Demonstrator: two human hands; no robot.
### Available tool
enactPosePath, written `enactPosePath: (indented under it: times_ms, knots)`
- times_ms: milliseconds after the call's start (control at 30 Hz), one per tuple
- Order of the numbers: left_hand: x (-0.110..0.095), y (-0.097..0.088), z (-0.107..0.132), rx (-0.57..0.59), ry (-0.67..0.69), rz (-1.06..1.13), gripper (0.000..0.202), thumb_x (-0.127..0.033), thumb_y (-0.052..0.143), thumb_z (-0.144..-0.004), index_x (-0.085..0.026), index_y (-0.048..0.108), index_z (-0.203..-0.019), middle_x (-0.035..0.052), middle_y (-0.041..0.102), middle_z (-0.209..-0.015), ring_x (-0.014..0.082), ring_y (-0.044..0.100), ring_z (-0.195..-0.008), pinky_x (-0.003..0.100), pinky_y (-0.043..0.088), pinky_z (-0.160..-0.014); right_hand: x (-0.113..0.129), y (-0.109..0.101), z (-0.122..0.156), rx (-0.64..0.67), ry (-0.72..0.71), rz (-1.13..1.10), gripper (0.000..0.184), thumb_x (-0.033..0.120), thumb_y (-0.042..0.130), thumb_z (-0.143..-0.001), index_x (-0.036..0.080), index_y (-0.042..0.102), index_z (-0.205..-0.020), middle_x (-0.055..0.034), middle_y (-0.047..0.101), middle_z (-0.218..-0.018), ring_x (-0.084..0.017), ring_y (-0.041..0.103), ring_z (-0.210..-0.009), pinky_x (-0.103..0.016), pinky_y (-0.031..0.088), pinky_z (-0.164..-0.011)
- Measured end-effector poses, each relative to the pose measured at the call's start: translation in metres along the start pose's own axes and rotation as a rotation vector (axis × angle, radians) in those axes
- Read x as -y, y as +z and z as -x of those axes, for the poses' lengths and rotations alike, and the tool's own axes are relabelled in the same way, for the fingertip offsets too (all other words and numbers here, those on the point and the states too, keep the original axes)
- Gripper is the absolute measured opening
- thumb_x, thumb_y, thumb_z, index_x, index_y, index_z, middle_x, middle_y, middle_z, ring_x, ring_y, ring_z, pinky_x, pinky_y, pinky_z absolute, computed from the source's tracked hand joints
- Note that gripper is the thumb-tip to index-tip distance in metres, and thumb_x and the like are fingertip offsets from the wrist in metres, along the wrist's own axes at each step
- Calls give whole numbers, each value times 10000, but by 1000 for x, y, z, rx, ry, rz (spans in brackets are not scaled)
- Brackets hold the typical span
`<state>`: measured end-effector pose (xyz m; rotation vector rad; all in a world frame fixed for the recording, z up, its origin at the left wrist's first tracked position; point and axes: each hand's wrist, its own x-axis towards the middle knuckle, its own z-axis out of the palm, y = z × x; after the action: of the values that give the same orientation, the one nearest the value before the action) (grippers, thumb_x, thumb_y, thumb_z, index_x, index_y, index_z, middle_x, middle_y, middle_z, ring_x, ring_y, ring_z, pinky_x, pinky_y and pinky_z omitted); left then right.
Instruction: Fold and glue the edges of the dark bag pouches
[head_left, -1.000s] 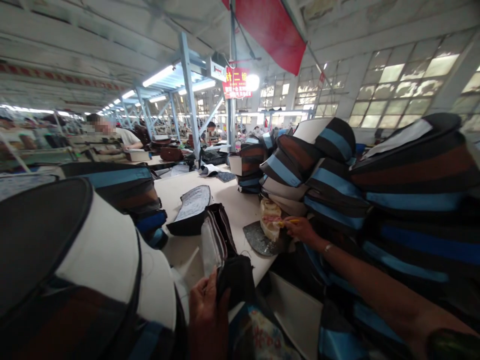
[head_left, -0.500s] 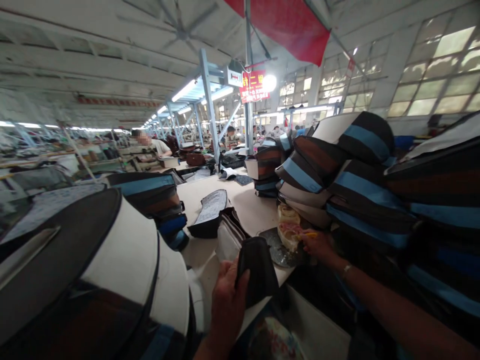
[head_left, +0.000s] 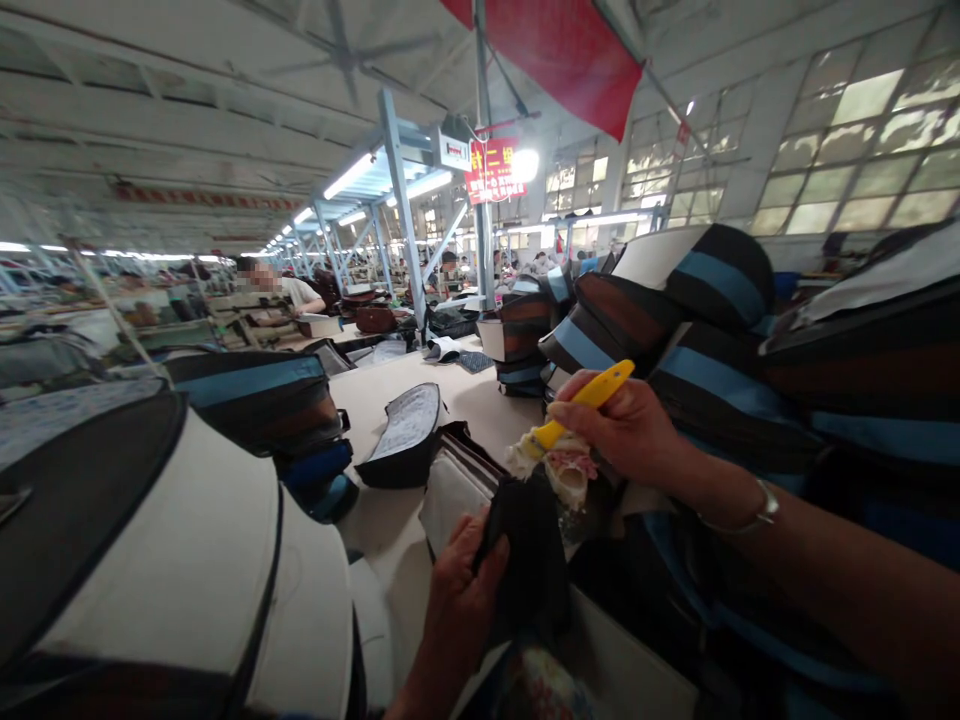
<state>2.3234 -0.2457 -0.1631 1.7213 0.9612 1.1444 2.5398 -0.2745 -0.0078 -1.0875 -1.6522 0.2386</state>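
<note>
My right hand (head_left: 626,425) grips a yellow-handled brush (head_left: 589,395), its bristles pointing down to the left and coated in a pale paste. Just behind and below the bristles stands a paste-crusted glue container (head_left: 570,478), partly hidden by my hand. My left hand (head_left: 469,580) is closed on a black fabric piece (head_left: 526,555), thumb on the near side. Beyond that piece, a stack of white and dark panels (head_left: 459,488) rests on the table, close to my left fingers. A black-edged curved piece with a pale patterned lining (head_left: 405,425) lies farther back.
Black, brown and blue bag parts (head_left: 720,390) are piled high on the right. A large white and black stack (head_left: 172,540) fills the near left, with another striped stack (head_left: 255,395) behind it. Across the pale table (head_left: 480,400), a person (head_left: 281,295) sits in the background.
My right hand has lifted the brush from the glue container and brought it left, toward the black piece. My left hand still holds that piece. The whole view has shifted slightly.
</note>
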Motion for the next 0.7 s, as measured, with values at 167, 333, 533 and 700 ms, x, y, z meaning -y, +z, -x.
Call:
enactPosePath:
  times_ms: [167, 333, 533, 700]
  knots:
    - [-9, -4, -1, 70, 20, 29, 442, -407, 610, -876, -199, 686, -1259, 88, 670, -1288, 311, 520, -1309, 431, 412, -1119, -12, 21, -4, 217, -10, 108, 203, 327, 589, -931, 163, 629, -818, 40, 551, -654, -78, 487, -554, -198, 372, -527]
    - [-4, -9, -1, 111, -3, 36, 441, -419, 573, -904, -224, 665, -1288, 69, 636, -1338, 297, 478, -1343, 422, 379, -1142, -19, 9, -8, 114, -38, 218, 186, 288, 603, -907, 159, 626, -775, 27, 575, -684, -87, 504, -584, -209, 382, -561]
    - [1, -10, -2, 118, -28, 20, 465, -463, 559, -912, -211, 659, -1290, 73, 619, -1360, 302, 456, -1354, 470, 248, -1208, -14, 10, 7, 199, 14, 198, 187, 312, 577, -924, 165, 621, -818, 30, 558, -642, -93, 493, -559, -210, 375, -539]
    - [-1, -11, -2, 124, 0, -15, 464, -483, 556, -915, -199, 675, -1263, 83, 648, -1306, 290, 518, -1286, 431, 331, -1163, -18, 1, 12, 106, 54, 175, 229, 346, 554, -942, 169, 616, -811, 19, 571, -665, -98, 505, -566, -209, 379, -529]
